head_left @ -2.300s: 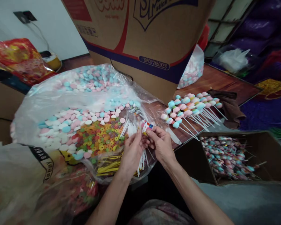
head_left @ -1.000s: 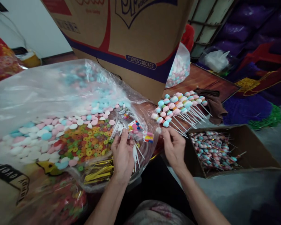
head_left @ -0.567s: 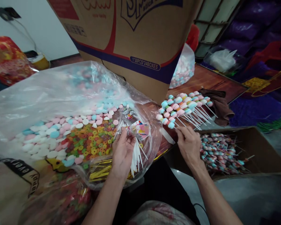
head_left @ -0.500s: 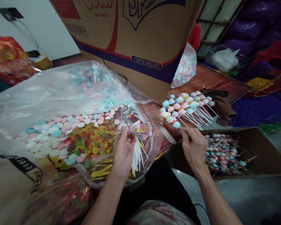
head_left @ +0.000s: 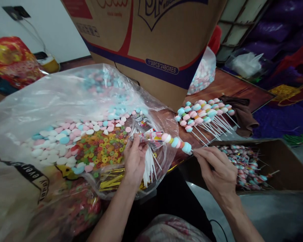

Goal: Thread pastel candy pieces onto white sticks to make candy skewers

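Candy skewer held level between both hands, near the middle of the view. The right hand pinches the skewer's white stick between thumb and fingertips. The left hand pinches a small printed wrapper, whose open end meets the skewer's leftmost candy. Left of the hands, a large clear bag holds pastel discs and ring sweets, with loose white sticks just beside the left hand. Farther right, a pile of unwrapped skewers lies on the table; a low box of wrapped ones sits near right.
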`<state>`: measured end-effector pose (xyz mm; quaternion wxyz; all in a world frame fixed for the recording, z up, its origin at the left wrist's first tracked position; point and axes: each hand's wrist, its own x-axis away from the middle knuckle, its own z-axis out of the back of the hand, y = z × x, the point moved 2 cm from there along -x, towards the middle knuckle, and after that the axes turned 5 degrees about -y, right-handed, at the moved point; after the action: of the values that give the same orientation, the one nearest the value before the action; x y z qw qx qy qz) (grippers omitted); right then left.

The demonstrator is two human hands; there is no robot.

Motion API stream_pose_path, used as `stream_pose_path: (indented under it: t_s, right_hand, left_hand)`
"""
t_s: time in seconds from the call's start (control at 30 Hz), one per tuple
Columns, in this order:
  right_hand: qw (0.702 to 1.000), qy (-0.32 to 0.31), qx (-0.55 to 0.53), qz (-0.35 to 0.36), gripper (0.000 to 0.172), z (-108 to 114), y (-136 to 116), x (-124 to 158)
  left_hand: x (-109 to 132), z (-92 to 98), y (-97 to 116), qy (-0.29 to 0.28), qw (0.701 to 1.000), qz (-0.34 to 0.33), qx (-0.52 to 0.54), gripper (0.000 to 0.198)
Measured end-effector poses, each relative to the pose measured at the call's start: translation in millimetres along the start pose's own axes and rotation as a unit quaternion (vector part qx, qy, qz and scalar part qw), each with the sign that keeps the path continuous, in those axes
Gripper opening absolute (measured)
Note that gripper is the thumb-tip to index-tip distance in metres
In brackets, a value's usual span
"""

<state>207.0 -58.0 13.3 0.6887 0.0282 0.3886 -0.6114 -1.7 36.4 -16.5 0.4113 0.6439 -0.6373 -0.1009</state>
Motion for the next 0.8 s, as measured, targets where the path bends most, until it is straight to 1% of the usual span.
stream_pose_path:
  t_s: [0.1,0.2,0.27,0.43,0.6,0.7,0.8]
  right_hand:
    - [0.999,-0.041,0.000,0.007,0.012,5,2,-5]
    - [0.992,-0.088,-0.088,-0.016,0.011,5,2,-8]
    - [0.984,-0.109,-0.138,-0.033,0.011,3,1,-8]
    - [0.985,-0.110,-0.127,-0.033,0.012,-6,-4,-5]
    - [0.979,-0.123,-0.158,-0.047,0.014,-12,-5,-6]
    - [0.974,-0.138,-0.170,-0.054,0.014,-13,-7,-7]
    - [0.976,-0.128,-0.167,-0.048,0.015,-12,-12,-8]
  left_hand:
    - [-4,1.5,2,-0.039,0.999,-0.023,-0.021,0.028]
    - [-6,0.5,3,-0.078,0.996,-0.030,-0.045,0.031]
    - [-5,-2.2,4,-0.094,0.993,-0.040,-0.060,0.030]
    - [2,-6.8,3,-0.085,0.985,-0.112,-0.104,0.030]
    - [3,-2.7,-2,-0.069,0.980,-0.135,-0.132,0.030]
    - [2,-1.3,-2,-0.054,0.981,-0.141,-0.120,0.030]
    - [4,-1.9,-1,-0.040,0.981,-0.153,-0.108,0.031]
